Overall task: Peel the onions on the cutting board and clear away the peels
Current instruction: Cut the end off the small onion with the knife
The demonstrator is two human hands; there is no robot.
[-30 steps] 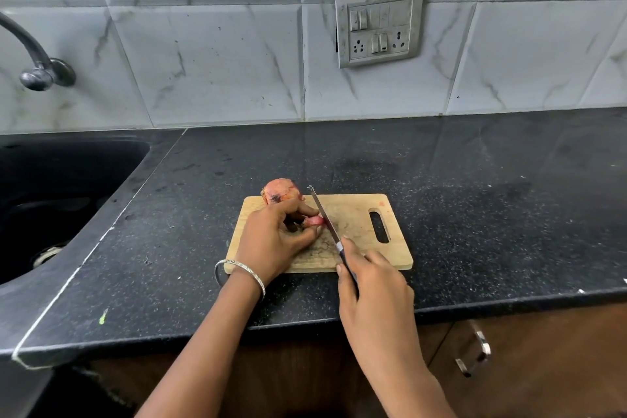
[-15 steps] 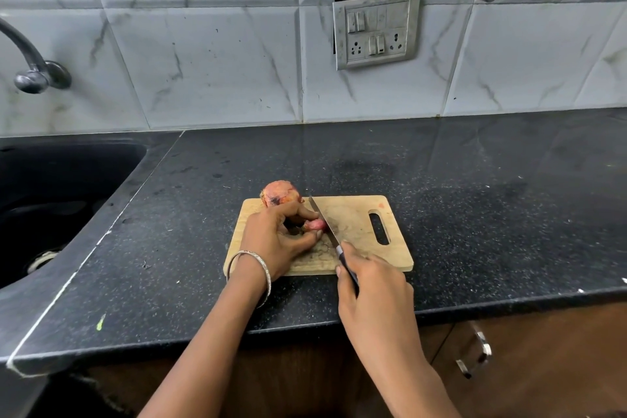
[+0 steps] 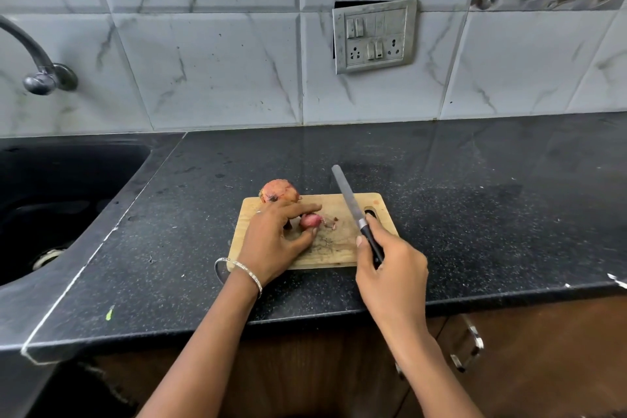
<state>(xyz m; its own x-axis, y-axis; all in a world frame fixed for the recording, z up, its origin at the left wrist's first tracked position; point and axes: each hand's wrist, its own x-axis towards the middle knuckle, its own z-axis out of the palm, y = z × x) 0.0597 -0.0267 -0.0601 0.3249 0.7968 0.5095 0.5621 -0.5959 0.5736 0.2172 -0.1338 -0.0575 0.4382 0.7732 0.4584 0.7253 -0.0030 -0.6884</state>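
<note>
head camera looks forward and down, close over the counter point(image 3: 475, 214).

My left hand point(image 3: 271, 241) covers most of the small onion point(image 3: 309, 220), so I can't tell how much skin is left. My right grip point(image 3: 390, 268) hides most of the knife point(image 3: 353, 204) handle. The tap point(image 3: 37, 61) and sink point(image 3: 68, 180) are cut off at the left edge.
</note>
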